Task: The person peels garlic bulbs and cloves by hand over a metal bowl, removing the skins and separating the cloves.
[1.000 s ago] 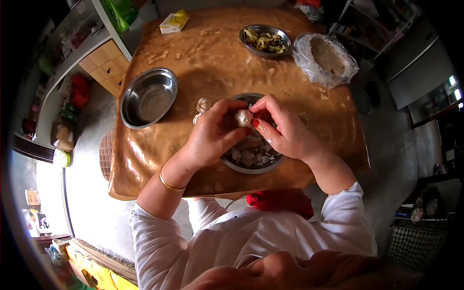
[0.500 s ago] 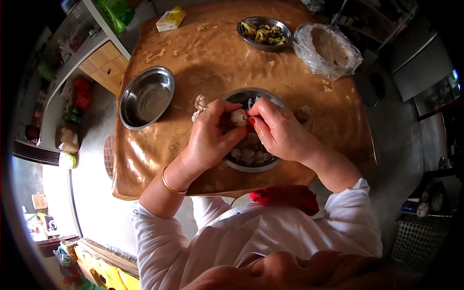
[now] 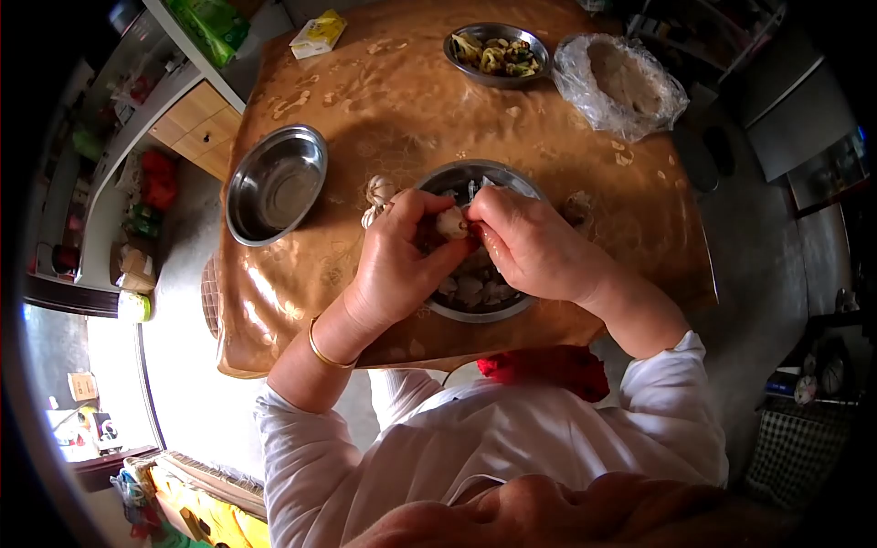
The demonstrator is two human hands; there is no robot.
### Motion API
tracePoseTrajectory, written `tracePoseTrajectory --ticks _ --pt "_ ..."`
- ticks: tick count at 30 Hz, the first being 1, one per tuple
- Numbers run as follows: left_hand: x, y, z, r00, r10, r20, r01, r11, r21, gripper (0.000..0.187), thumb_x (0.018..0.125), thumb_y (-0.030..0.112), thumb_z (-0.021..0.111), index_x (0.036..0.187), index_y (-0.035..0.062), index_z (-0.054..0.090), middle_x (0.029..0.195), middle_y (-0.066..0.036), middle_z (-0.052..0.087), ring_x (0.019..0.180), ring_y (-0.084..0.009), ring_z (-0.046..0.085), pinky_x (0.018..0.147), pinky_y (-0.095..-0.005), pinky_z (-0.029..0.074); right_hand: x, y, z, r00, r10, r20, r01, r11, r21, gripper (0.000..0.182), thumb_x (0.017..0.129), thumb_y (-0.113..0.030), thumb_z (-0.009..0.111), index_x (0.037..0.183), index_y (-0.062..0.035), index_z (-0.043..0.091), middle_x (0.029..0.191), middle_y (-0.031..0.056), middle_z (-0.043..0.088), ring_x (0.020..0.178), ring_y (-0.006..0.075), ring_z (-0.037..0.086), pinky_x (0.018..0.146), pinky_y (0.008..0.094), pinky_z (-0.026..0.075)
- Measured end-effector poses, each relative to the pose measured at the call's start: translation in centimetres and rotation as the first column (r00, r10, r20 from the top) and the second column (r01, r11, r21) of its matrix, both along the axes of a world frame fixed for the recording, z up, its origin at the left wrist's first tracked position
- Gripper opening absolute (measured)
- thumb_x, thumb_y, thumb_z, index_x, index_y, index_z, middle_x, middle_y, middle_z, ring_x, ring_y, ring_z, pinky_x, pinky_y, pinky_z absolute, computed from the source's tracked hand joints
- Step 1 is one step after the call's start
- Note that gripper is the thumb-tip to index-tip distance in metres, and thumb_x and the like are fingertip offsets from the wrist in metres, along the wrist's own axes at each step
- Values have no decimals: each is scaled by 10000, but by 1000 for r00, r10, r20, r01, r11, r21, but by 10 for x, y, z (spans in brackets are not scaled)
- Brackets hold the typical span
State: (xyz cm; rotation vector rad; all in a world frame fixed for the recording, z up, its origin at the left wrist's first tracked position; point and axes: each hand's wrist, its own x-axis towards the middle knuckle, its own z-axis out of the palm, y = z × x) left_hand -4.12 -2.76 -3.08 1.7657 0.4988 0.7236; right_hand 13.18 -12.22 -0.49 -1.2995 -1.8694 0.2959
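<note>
Above a steel bowl [image 3: 475, 318], my left hand [image 3: 384, 269] is closed around a whitish garlic bulb [image 3: 450, 223]. My right hand [image 3: 539, 245] is closed in a pinch at the bulb's right edge; its fingertips are partly hidden behind the bulb and the knuckles. Garlic cloves [image 3: 470, 290] lie in the bowl under both hands. Just left of the bowl, more garlic bulbs [image 3: 378, 192] rest on the table, close to the left knuckles. A small heap of what looks like garlic skins [image 3: 577, 208] is right of the bowl.
The table [image 3: 365, 110] has a shiny brown cover. A second steel bowl [image 3: 277, 187] stands at left. Farther back are a dish of cooked vegetables [image 3: 498, 59], a clear plastic bag [image 3: 575, 87] around a pale round thing, and a yellow-white packet [image 3: 318, 34].
My right hand has turned slightly, and its red-nailed fingertips now show less. The left hand keeps its hold on the garlic bulb. The whole view has shifted a little.
</note>
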Motion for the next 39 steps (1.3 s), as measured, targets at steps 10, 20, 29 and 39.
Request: tracePoseTrajectory --ticks 10,20,29,39 --pt "-2 -8 6 993 57 -102 -23 951 308 370 764 29 750 1089 -13 578 940 -111 624 811 -167 632 695 -286 526 -5 -3 0 989 -74 127 75 997 -3 223 801 46 581 959 1 429 859 218 591 794 398 617 661 444 504" --pt "-3 -5 21 986 -167 -12 162 970 -184 440 831 -64 652 1253 -3 542 1063 -55 628 960 -123 604 839 -258 505 7 2 -3 992 -103 -70 101 995 -22 158 857 34 550 950 -6 427 801 216 585 761 437 602 634 470 482" --pt "-6 -1 30 964 -221 146 260 894 -365 450 865 -107 588 1294 -2 502 1129 -56 599 1041 -108 563 907 -258 477 16 2 -11 994 -106 27 109 984 -144 214 811 80 557 993 4 475 834 229 611 802 439 610 652 467 467" --pt "-1 -3 21 993 -112 -40 104 981 -164 412 850 -116 575 1244 -16 506 1070 -82 635 958 -124 617 845 -261 518 16 -1 -8 997 -20 76 26 996 -87 252 796 49 580 1016 6 467 891 220 609 823 419 618 681 463 493"
